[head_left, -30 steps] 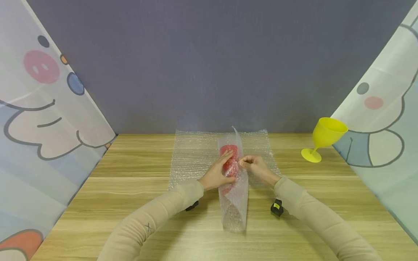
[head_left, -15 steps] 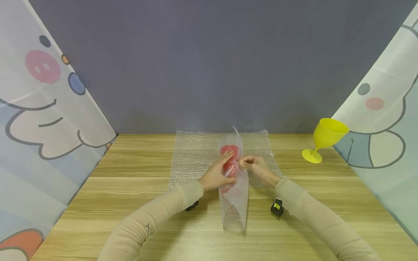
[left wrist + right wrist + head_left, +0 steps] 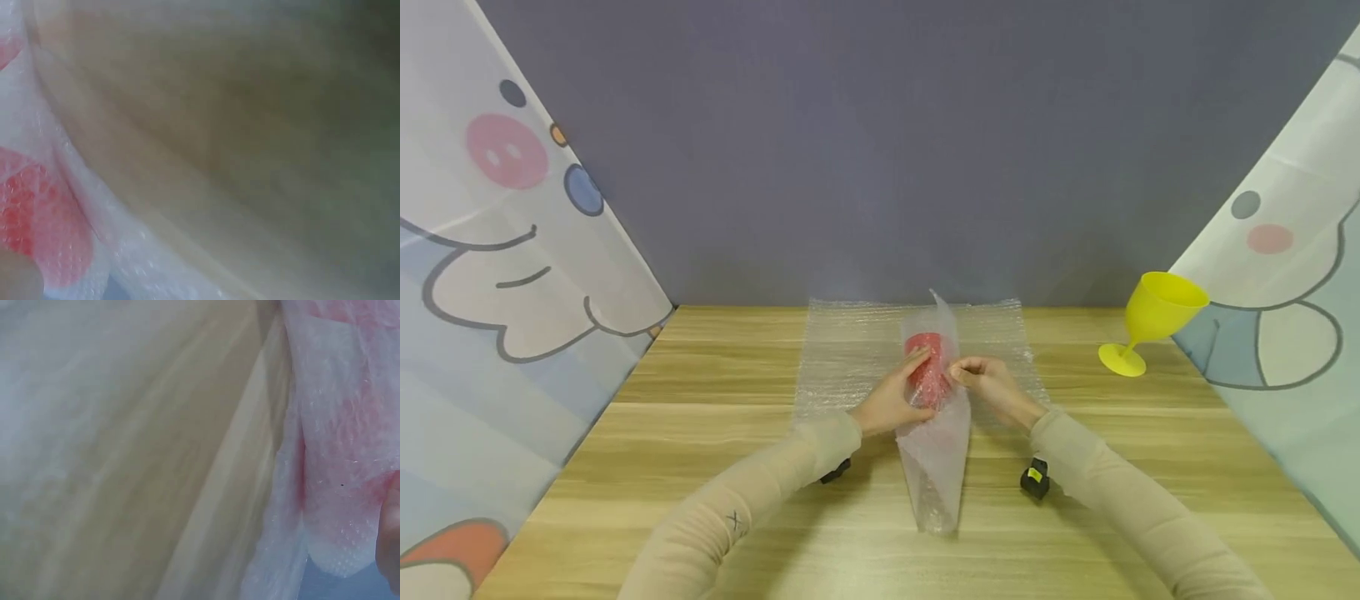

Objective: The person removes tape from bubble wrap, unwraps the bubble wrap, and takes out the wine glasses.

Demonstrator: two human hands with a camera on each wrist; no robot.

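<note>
A red cup-like thing (image 3: pixel 923 340) lies rolled in a sheet of bubble wrap (image 3: pixel 842 350) in the head view; its lower part is hidden under the layers. My left hand (image 3: pixel 886 404) holds the roll from the left, thumb and fingers spread over it. At the roll's right side my right hand (image 3: pixel 992 389) pinches the wrap's edge between thumb and curled fingers. In the left wrist view the red thing (image 3: pixel 59 231) shows through the bubbles, a fingertip (image 3: pixel 17 275) beside it. A fingertip (image 3: pixel 390 534) meets the pinkish wrapped roll (image 3: pixel 344 444) in the right wrist view.
A yellow goblet (image 3: pixel 1161 308) stands at the right back of the wooden table (image 3: pixel 700 433). A grey wall (image 3: pixel 880 150) rises behind. Cartoon-printed cloths (image 3: pixel 512 250) border both sides. Black wrist devices (image 3: pixel 1035 479) hang under the sleeves.
The lower flap of the bubble wrap has swung left over the roll, covering the red patch there, and the bottom end looks narrower. My left hand has shifted slightly left; the right stays nearly still.
</note>
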